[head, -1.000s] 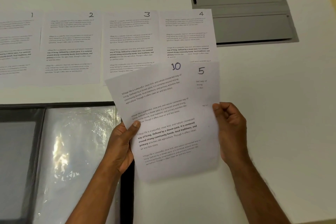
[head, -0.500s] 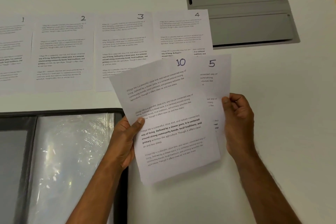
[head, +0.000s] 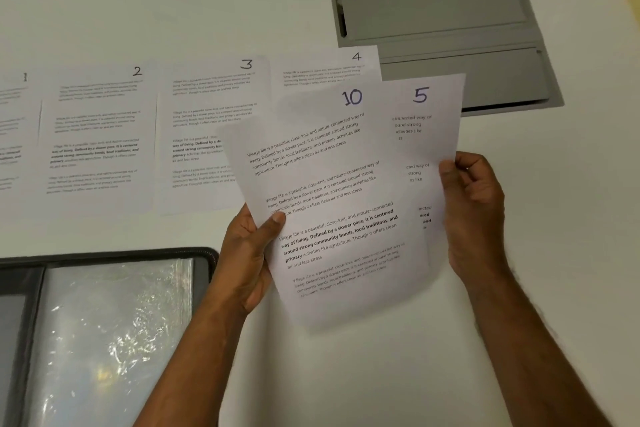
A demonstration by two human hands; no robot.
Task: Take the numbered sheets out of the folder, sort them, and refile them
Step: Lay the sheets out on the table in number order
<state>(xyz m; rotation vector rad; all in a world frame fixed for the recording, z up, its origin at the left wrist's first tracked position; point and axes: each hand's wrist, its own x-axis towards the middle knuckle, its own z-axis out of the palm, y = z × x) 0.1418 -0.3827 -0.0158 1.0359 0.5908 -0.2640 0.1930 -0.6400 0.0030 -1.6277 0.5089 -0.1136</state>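
Sheets 1 [head: 10, 135], 2 [head: 97, 135], 3 [head: 207, 107] and 4 [head: 322, 69] lie side by side in a row on the white table. Above the table my left hand [head: 247, 253] pinches sheet 10 [head: 329, 201] at its left edge, thumb on top. My right hand [head: 474, 208] pinches sheet 5 [head: 426, 135] at its right edge. Sheet 5 sits behind sheet 10 and sticks out to the right. The open black folder [head: 104, 322] with shiny plastic sleeves lies at the lower left, beside my left wrist.
A grey recessed hatch [head: 450, 31] is set into the white table [head: 571, 218] at the upper right; sheet 4 and sheet 5 overlap its near-left corner. The table's right edge shows at the top right corner.
Sheet 5 has slid further right from behind sheet 10, so more of it shows. Both hands and their sheets have drifted a little to the right and away from me.
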